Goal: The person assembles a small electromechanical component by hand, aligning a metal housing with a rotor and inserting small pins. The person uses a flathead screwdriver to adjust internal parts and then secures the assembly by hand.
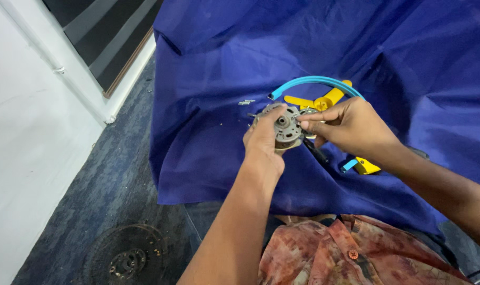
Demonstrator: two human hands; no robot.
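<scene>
Your left hand (264, 138) grips one round metal motor part (285, 129); your right hand (351, 126) pinches its edge. Perhaps three small screws (246, 102) lie on the blue cloth (208, 79).

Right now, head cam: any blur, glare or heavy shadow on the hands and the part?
Head view: left hand and right hand on the grey round metal part are fairly sharp; small detail soft. No glare; the light is even. Soft shadows in the folds of the blue cloth. Edges bend slightly.
</scene>
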